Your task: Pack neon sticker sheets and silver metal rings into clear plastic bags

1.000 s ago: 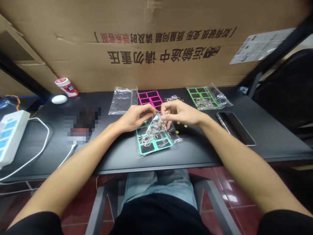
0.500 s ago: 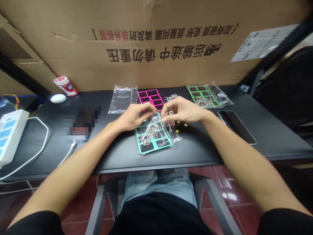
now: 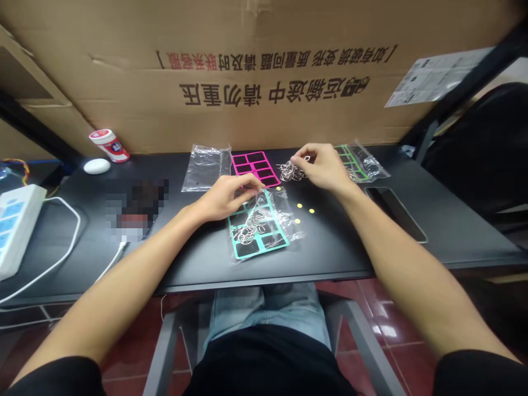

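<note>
A clear plastic bag [image 3: 284, 214] lies in front of me, over a teal-edged sheet of black labels [image 3: 274, 241]. Shiny metal rings and clasps [image 3: 247, 234] show inside it. My left hand [image 3: 231, 197] pinches the bag's upper edge, fingers closed. Farther off, my right hand [image 3: 324, 165] reaches over a loose pile of metal rings [image 3: 292, 171]. Its thumb and forefinger are closed at the pile, and a silver loop shows by the fingers. Several small yellow discs [image 3: 300, 205] lie between the bag and my right forearm.
A pink-edged label sheet [image 3: 270, 173] and a flat clear bag [image 3: 206, 169] lie at the back. A green-edged sheet in a bag [image 3: 358, 168] and a phone [image 3: 396, 213] are right. Leftward are a red-white canister [image 3: 112, 147], white case [image 3: 97, 166] and power strip [image 3: 20, 231]. Cardboard [image 3: 264, 126] walls the back.
My right hand has moved away from the bag, back and to the right, to the metal pile. The ring piece it held by the bag is no longer there. My left hand stays put.
</note>
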`<action>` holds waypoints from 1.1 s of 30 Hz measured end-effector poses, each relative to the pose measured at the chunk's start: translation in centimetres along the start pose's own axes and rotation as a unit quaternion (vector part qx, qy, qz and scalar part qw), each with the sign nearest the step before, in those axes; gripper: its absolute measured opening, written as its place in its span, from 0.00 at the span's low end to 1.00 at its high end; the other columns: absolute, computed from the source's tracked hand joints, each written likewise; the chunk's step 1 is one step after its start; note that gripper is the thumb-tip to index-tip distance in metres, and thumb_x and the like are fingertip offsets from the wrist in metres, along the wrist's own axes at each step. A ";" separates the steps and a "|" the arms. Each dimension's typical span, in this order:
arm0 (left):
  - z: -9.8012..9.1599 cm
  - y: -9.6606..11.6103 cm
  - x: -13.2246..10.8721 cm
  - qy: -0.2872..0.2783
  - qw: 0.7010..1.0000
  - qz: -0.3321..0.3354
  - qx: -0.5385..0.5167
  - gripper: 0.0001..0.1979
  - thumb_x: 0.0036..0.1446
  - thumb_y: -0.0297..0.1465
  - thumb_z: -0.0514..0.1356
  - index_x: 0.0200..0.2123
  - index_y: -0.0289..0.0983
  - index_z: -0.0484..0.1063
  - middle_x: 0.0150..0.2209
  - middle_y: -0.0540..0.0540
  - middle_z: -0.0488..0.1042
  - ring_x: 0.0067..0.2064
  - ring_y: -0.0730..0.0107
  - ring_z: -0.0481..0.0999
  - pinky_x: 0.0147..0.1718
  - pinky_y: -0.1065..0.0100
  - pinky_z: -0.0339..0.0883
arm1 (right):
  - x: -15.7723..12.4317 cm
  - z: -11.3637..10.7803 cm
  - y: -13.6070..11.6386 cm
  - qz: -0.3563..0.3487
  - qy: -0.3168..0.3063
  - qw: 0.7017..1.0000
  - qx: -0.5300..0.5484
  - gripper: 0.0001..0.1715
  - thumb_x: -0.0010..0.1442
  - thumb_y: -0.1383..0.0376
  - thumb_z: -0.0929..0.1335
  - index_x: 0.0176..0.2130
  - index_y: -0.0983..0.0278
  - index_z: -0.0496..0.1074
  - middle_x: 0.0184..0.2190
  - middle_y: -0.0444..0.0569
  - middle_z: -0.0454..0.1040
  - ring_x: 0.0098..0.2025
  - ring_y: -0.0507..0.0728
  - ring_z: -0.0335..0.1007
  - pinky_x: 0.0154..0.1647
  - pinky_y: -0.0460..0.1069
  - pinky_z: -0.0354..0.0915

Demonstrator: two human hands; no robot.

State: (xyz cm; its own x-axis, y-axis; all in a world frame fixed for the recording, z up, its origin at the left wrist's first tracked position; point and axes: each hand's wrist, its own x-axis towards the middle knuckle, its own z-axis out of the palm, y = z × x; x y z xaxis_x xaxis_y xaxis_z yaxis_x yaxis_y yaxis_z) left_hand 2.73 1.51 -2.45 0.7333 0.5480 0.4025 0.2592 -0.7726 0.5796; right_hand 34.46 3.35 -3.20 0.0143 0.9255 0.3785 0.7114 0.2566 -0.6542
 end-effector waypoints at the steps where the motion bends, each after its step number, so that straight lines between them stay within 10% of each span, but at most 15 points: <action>1: 0.0 0.0 0.0 0.000 1.000 -0.001 -0.001 0.08 0.76 0.32 0.60 0.53 0.40 0.79 0.53 0.43 0.87 0.52 0.65 0.87 0.52 0.63 0.79 | -0.1 0.1 0.1 -0.001 -0.001 1.000 -0.020 0.11 0.67 0.55 0.74 0.38 0.59 0.82 0.38 0.53 0.86 0.40 0.64 0.79 0.49 0.60 0.74; 9: -0.1 0.1 -0.1 0.000 1.000 -0.005 0.006 0.09 0.76 0.32 0.60 0.54 0.40 0.79 0.52 0.43 0.87 0.51 0.65 0.87 0.50 0.63 0.78 | -0.8 -0.4 -1.9 -0.091 0.001 0.993 0.073 0.12 0.66 0.53 0.77 0.40 0.58 0.83 0.42 0.55 0.86 0.45 0.67 0.81 0.55 0.65 0.75; 16: 0.0 0.0 0.0 0.024 1.000 0.002 0.013 0.08 0.77 0.33 0.60 0.51 0.39 0.80 0.49 0.43 0.87 0.50 0.64 0.87 0.52 0.61 0.79 | -3.4 -0.3 -6.3 -0.136 -0.390 0.884 0.218 0.14 0.63 0.54 0.80 0.44 0.60 0.87 0.40 0.50 0.86 0.39 0.59 0.82 0.44 0.54 0.77; 23: 0.0 0.1 0.0 0.025 1.000 -0.001 0.010 0.08 0.77 0.33 0.60 0.50 0.39 0.79 0.49 0.43 0.87 0.50 0.65 0.87 0.52 0.62 0.79 | -3.8 2.0 -6.4 -0.285 -0.378 0.878 0.067 0.17 0.66 0.58 0.78 0.52 0.62 0.87 0.43 0.51 0.80 0.35 0.55 0.72 0.39 0.50 0.67; 33: 0.0 -0.4 -0.1 0.021 0.999 -0.010 0.025 0.08 0.76 0.33 0.61 0.52 0.40 0.79 0.50 0.44 0.87 0.50 0.64 0.87 0.52 0.63 0.78 | -3.4 1.0 -6.0 -0.252 -0.308 0.913 0.085 0.11 0.71 0.61 0.72 0.39 0.62 0.85 0.32 0.46 0.82 0.32 0.55 0.71 0.38 0.51 0.62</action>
State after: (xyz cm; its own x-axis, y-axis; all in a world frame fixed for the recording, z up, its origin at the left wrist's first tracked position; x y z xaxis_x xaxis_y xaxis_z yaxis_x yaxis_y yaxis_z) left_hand 2.55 1.72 -2.74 0.7005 0.5759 0.4215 0.3058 -0.7759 0.5518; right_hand 29.46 -1.07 -1.20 -0.7208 0.6451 0.2535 0.3978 0.6846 -0.6109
